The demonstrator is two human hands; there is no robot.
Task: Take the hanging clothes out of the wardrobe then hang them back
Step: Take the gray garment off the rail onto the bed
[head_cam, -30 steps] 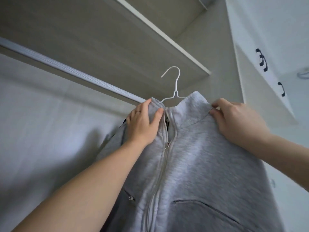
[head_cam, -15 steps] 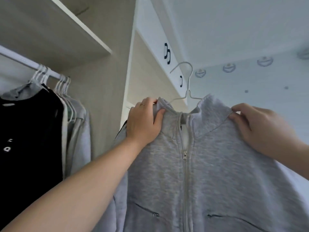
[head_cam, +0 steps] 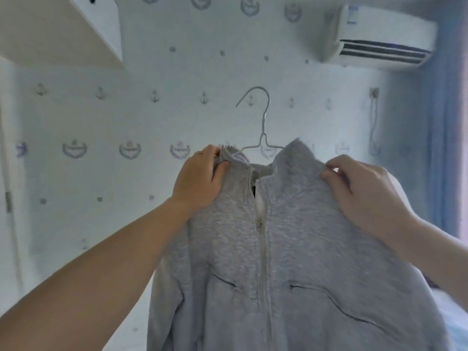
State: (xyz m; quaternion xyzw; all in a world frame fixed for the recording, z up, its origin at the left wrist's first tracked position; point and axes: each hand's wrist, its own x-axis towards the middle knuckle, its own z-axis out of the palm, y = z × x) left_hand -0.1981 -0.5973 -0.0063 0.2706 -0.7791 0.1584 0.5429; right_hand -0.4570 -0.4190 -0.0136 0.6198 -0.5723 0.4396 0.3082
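The left hand (head_cam: 200, 178) is clenched on the left side of the collar of a grey zip-up jacket (head_cam: 291, 262), thumb in front and fingers wrapped behind the ribbed collar edge, with a ring showing on one finger. The right hand (head_cam: 364, 196) pinches the jacket at the right shoulder seam, just beside the base of the collar, its fingertips curled into the fabric. Between the two hands the collar stands up and gapes open at the top of the zip; the zip itself is closed from a little below the collar downward, its pull hanging near the upper chest. The jacket hangs below both grips, spread across the lower middle and right of the view, front facing the camera, with two slanted slit pockets low on either side of the zip and the left sleeve drooping along the left forearm. A thin wire hanger (head_cam: 263, 122) sits inside the garment: its shoulders vanish into the collar and its hook rises above the collar between the hands, free in the air and hooked on nothing. Behind it is a pale wall (head_cam: 101, 117) with rows of small printed emblems. An air conditioner (head_cam: 379, 34) is mounted at the upper right, a blue curtain (head_cam: 450, 148) runs down the right edge, and a corner of the wardrobe (head_cam: 58, 34) shows at the upper left, well apart from the jacket.
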